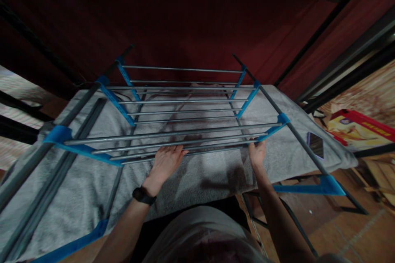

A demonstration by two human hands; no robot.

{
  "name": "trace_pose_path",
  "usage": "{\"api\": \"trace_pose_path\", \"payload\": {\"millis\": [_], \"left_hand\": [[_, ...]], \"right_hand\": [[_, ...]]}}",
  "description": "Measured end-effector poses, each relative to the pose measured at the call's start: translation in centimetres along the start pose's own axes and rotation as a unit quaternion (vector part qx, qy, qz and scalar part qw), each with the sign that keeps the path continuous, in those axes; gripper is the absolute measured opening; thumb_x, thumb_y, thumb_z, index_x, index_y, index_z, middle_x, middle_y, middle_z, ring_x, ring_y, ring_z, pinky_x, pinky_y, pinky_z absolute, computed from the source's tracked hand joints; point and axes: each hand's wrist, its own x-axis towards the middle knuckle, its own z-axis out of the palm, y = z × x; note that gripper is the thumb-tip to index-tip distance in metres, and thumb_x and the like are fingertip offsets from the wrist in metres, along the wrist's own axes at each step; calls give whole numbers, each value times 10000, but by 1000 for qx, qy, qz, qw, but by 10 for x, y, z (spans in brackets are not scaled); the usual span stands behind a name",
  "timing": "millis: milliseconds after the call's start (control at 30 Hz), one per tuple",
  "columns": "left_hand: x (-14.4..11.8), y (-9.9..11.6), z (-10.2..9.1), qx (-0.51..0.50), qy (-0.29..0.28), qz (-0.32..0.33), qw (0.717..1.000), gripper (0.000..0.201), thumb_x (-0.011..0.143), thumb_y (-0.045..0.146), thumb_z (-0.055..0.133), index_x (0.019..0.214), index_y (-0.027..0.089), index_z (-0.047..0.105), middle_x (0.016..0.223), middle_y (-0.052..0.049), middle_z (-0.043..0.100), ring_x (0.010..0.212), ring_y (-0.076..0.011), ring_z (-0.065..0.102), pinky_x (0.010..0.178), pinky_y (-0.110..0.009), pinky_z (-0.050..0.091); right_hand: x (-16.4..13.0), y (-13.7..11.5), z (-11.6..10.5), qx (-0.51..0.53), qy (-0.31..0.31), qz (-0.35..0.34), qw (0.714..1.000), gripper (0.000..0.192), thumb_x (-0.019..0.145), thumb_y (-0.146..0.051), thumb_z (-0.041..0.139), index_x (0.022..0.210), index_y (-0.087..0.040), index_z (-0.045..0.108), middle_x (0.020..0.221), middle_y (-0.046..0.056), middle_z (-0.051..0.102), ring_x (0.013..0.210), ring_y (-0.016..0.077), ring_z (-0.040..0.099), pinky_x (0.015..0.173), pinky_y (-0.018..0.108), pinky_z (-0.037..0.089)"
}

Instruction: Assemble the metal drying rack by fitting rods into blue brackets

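A partly assembled rack of grey metal tubes and blue plastic brackets lies on its side across a grey blanket (210, 172). My left hand (168, 161), with a dark watch on the wrist, is closed over the lower thin rods (216, 148) of the nearest shelf tier; its fingertips are partly hidden. At that tier's right end, my right hand (257, 155) grips where the rods meet the blue bracket (273, 130). Another blue bracket (83, 148) holds the tier's left end. Two further tiers of rods stand behind, between long side poles (304, 146).
Several loose grey tubes (58, 176) lie on the blanket at left. Blue end pieces (311, 189) jut out at lower right and lower left. A phone (315, 145) rests at the blanket's right side. Beyond it is a red and yellow box (359, 127). A dark red wall (185, 16) rises behind.
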Motion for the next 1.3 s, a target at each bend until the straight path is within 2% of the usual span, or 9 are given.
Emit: {"api": "trace_pose_path", "payload": {"millis": [233,467,600,700,833,1067,1300], "left_hand": [[-8,-4,3,20,25,13,999,407,1032,462,370,1129,217,679,1024,-97,749,949,-266,678,892,-405,431],[-31,-42,-1,40,61,-57,996,379,1005,530,412,1110,246,639,1056,-69,728,1038,-283,613,931,-409,389],[-38,-56,-5,53,73,-72,993,410,998,570,392,1022,237,630,970,-65,727,995,-272,614,929,-403,388],[-38,-57,-8,43,67,-64,995,444,997,591,369,946,229,622,887,-56,713,934,-261,620,900,-387,402],[-36,-56,-10,48,53,-67,995,472,999,598,341,897,229,617,852,-50,699,897,-255,619,874,-370,408],[-35,-58,-11,60,37,-58,996,500,1005,583,343,864,204,637,844,-87,712,872,-269,637,856,-389,413],[-33,-61,-10,39,50,-49,997,486,998,581,372,902,207,669,858,-93,722,871,-277,648,835,-378,395]], "right_hand": [[-1,-2,-1,29,-8,4,1000,477,864,-440,454,1248,-166,522,1209,201,654,1159,305,603,967,474,479],[-2,-2,-1,32,-14,10,999,488,856,-434,461,1245,-150,538,1182,192,658,1124,290,619,968,452,481],[-3,-1,-1,25,-21,9,999,430,868,-411,446,1225,-194,550,1076,142,683,1070,287,643,901,465,514],[-4,1,-1,26,-27,8,999,417,880,-417,429,1213,-198,553,1046,134,688,1060,281,645,889,461,521],[-2,5,2,34,-4,1,999,435,855,-428,452,1202,-182,539,1129,164,677,1088,279,636,963,469,498],[1,9,6,25,7,14,1000,415,828,-424,469,1165,-191,531,1137,179,678,1048,291,646,964,494,500],[2,13,8,54,17,-15,998,402,818,-414,468,1145,-192,537,1179,181,652,1096,297,629,1008,508,478]]}}
